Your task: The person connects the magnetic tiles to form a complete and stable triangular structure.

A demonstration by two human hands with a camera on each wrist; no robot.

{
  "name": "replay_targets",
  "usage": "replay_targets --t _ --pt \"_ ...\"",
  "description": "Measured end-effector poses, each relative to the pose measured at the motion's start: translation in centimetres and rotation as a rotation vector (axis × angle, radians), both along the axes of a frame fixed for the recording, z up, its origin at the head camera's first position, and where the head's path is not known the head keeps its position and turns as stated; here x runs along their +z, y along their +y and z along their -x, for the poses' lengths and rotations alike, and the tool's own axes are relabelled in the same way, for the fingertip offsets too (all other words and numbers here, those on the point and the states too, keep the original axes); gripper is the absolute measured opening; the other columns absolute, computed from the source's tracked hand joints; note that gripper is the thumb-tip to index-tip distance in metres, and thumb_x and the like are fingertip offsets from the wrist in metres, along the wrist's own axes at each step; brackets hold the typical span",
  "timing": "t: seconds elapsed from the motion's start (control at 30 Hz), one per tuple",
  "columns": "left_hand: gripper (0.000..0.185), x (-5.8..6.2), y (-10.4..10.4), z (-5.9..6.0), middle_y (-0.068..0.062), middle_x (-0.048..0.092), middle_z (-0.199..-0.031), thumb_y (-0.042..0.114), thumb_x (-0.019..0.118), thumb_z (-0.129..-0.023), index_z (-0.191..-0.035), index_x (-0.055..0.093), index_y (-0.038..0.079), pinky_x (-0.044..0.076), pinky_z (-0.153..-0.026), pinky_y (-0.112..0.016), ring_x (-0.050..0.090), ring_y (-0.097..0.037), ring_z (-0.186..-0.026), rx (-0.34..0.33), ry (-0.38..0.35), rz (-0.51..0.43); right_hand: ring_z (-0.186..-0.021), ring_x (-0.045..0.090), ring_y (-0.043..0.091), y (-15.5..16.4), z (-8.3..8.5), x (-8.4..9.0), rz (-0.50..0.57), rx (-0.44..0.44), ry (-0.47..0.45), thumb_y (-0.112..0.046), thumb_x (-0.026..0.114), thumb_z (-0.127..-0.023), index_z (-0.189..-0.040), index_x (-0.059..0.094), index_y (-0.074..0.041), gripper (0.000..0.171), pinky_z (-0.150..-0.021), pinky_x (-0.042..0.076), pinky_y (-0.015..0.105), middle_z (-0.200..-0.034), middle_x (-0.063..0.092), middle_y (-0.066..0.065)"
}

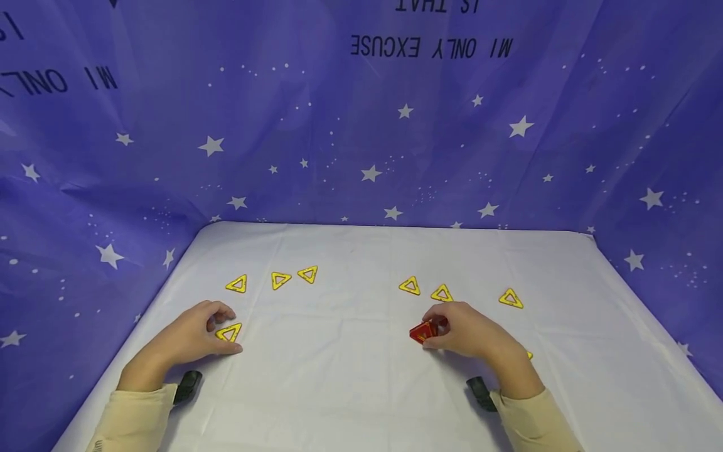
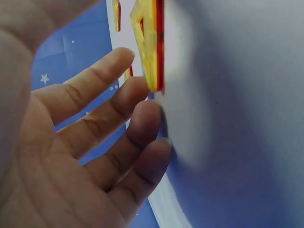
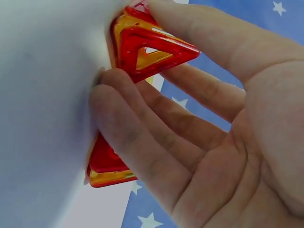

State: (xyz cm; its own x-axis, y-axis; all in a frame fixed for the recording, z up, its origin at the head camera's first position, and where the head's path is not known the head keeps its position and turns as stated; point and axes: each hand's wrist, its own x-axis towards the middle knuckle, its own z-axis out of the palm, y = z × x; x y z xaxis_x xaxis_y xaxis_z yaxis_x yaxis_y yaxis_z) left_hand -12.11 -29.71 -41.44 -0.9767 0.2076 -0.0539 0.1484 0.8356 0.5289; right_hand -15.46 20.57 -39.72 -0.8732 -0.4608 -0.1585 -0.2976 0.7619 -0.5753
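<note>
A yellow triangle tile [image 1: 228,333] lies flat on the white tablecloth [image 1: 339,351] at the front left. My left hand [image 1: 221,328] rests around it. In the left wrist view its fingers [image 2: 118,102] are nearly straight, one tip against the tile's edge [image 2: 151,52], and the thumb is off it. My right hand [image 1: 432,328] grips a red triangle piece [image 1: 420,333], tilted up off the cloth right of centre. In the right wrist view the piece [image 3: 147,47] shows red frames with yellow-orange inside, the thumb on top and the fingers [image 3: 142,123] curled under.
Loose yellow triangles lie further back: three on the left [image 1: 280,280] and three on the right [image 1: 442,293]. A sliver of another [image 1: 530,355] shows behind my right wrist. A purple star-print cloth [image 1: 361,138] walls the table at the back and sides.
</note>
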Motion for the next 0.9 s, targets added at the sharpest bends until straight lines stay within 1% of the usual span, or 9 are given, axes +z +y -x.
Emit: replay_targets --t 0.1,0.2,0.33,0.43,0.5,0.63,0.73,0.9 --pt "0.054 0.0 -0.2 -0.2 -0.001 0.059 -0.093 0.038 0.094 -0.067 -0.103 0.069 0.008 0.044 -0.073 -0.034 0.051 -0.018 -0.083 0.006 -0.024 -0.019 -0.08 0.056 0.014 0.3 0.0 0.0 -0.011 -0.035 -0.028 -0.022 0.088 -0.078 -0.108 0.073 -0.015 0.034 -0.074 0.048 0.034 -0.087 0.062 -0.007" --pt "0.047 0.1 -0.1 -0.2 0.001 0.061 -0.09 0.035 0.093 -0.069 -0.101 0.071 0.009 0.045 -0.07 -0.031 0.053 -0.018 -0.082 -0.009 -0.043 -0.04 -0.081 0.056 0.014 0.7 0.1 0.0 -0.015 -0.057 -0.051 -0.022 0.089 -0.078 -0.107 0.073 -0.015 0.034 -0.076 0.049 0.035 -0.088 0.063 -0.006" --pt "0.041 0.3 0.3 0.0 0.004 0.061 -0.091 0.032 0.092 -0.07 -0.101 0.073 0.012 0.046 -0.073 -0.033 0.054 -0.017 -0.084 -0.051 -0.024 -0.027 -0.081 0.057 0.015 1.3 0.2 0.1 -0.009 -0.054 -0.061 -0.021 0.089 -0.078 -0.107 0.073 -0.013 0.035 -0.076 0.049 0.035 -0.087 0.064 -0.005" --pt "0.039 0.7 1.0 0.4 0.004 0.065 -0.097 0.028 0.092 -0.072 -0.102 0.073 0.013 0.048 -0.075 -0.033 0.056 -0.017 -0.086 -0.086 -0.011 -0.043 -0.082 0.057 0.016 1.7 0.3 0.3 -0.007 -0.057 -0.069 -0.02 0.089 -0.078 -0.107 0.072 -0.011 0.035 -0.076 0.049 0.036 -0.088 0.064 -0.004" --pt "0.039 1.0 1.8 0.8 0.004 0.067 -0.099 0.026 0.092 -0.072 -0.103 0.073 0.012 0.049 -0.076 -0.033 0.058 -0.018 -0.087 -0.113 0.0 -0.062 -0.082 0.057 0.016 1.9 0.3 0.4 -0.006 -0.067 -0.08 -0.019 0.089 -0.077 -0.107 0.072 -0.011 0.035 -0.076 0.049 0.036 -0.089 0.064 -0.004" --pt "0.043 1.4 4.1 1.7 0.004 0.069 -0.104 0.024 0.091 -0.074 -0.11 0.073 0.009 0.051 -0.083 -0.039 0.061 -0.018 -0.092 -0.174 0.026 -0.087 -0.083 0.057 0.016 2.2 0.3 0.5 -0.02 -0.091 -0.092 -0.018 0.089 -0.076 -0.107 0.072 -0.011 0.036 -0.076 0.049 0.036 -0.09 0.064 -0.003" --pt "0.045 1.3 6.0 2.4 0.004 0.069 -0.107 0.022 0.09 -0.075 -0.114 0.072 0.009 0.05 -0.089 -0.044 0.062 -0.016 -0.098 -0.224 0.041 -0.094 -0.082 0.056 0.017 2.5 0.3 0.5 -0.039 -0.102 -0.094 -0.019 0.09 -0.076 -0.106 0.072 -0.011 0.036 -0.075 0.049 0.036 -0.09 0.064 -0.003" --pt "0.044 1.2 9.4 3.4 0.002 0.069 -0.109 0.018 0.088 -0.077 -0.117 0.072 0.008 0.049 -0.093 -0.046 0.062 -0.018 -0.101 -0.318 0.04 -0.137 -0.08 0.056 0.017 3.0 0.3 0.6 -0.044 -0.106 -0.097 -0.018 0.09 -0.075 -0.103 0.071 -0.01 0.035 -0.073 0.049 0.036 -0.088 0.064 -0.002"
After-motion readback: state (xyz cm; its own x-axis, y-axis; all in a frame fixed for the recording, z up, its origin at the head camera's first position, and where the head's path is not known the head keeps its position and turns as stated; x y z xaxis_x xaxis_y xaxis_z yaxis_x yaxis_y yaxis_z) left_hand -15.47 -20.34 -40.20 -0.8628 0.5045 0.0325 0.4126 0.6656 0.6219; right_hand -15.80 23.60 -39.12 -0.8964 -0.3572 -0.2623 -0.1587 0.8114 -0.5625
